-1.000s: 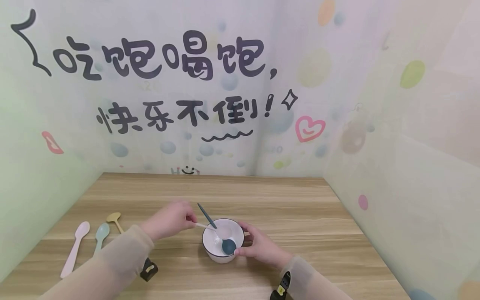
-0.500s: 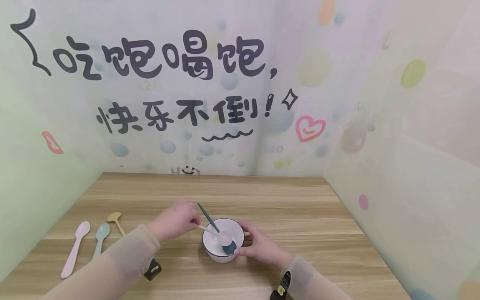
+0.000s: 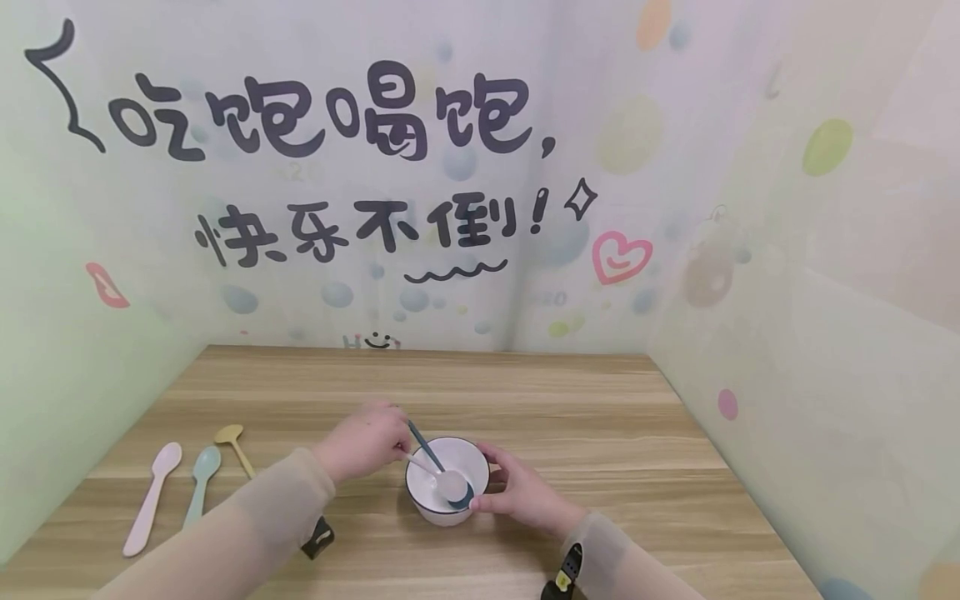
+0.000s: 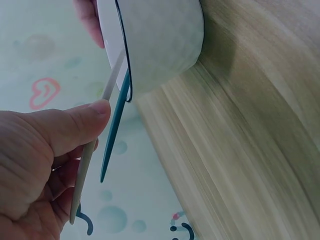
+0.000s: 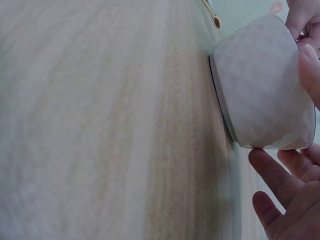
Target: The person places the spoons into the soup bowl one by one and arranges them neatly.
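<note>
My left hand (image 3: pixel 367 442) pinches the handle of a pale, whitish spoon (image 3: pixel 451 485) between thumb and fingers. This spoon's round head is inside a white bowl (image 3: pixel 441 518) with a dark rim. Lying in the same bowl is a dark teal spoon (image 3: pixel 426 446), whose head is partly hidden under the pale one. Its thin handle leans out over the rim, beside the pale handle (image 4: pixel 86 167) in the left wrist view. With thumb at the near rim and fingers against the far side, my right hand (image 3: pixel 528 493) holds the bowl, which stands on the table.
On the wooden table (image 3: pixel 600 433), left of my left arm, lie a pink spoon (image 3: pixel 147 508), a light blue-green spoon (image 3: pixel 201 482) and a yellow spoon (image 3: pixel 232 437). My left sleeve covers parts of the latter two. Printed walls (image 3: pixel 480 317) enclose the table's back and sides.
My left hand has moved right, toward the bowl, carrying the pale spoon's head over the teal spoon's head and lower into the bowl. My right hand and the bowl stay in place.
</note>
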The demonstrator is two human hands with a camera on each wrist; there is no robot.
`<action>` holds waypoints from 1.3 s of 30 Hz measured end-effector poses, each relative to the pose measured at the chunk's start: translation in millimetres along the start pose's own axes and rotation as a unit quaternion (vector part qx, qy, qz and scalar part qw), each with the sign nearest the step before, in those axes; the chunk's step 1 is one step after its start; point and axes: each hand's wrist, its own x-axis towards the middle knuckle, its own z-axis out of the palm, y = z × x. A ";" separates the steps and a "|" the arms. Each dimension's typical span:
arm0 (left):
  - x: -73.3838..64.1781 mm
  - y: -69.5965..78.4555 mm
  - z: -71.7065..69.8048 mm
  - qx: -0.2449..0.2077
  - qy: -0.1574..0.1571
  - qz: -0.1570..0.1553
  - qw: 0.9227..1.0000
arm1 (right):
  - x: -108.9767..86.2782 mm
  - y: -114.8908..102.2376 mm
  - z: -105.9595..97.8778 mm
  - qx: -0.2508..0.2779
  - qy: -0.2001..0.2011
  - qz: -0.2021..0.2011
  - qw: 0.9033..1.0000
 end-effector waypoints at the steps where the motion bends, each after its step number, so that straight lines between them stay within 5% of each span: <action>1: 0.6 0.0 1.1 0.002 0.000 0.000 1.000 | 0.0 0.2 0.1 0.001 0.000 0.000 1.000; 22: 13.8 6.8 10.2 0.012 -0.051 -0.047 0.998 | -0.8 -1.5 -0.4 0.006 -0.006 -0.003 1.000; 39: 19.5 11.0 14.3 0.011 -0.043 -0.058 0.997 | -0.6 0.1 0.4 0.008 -0.004 -0.005 1.000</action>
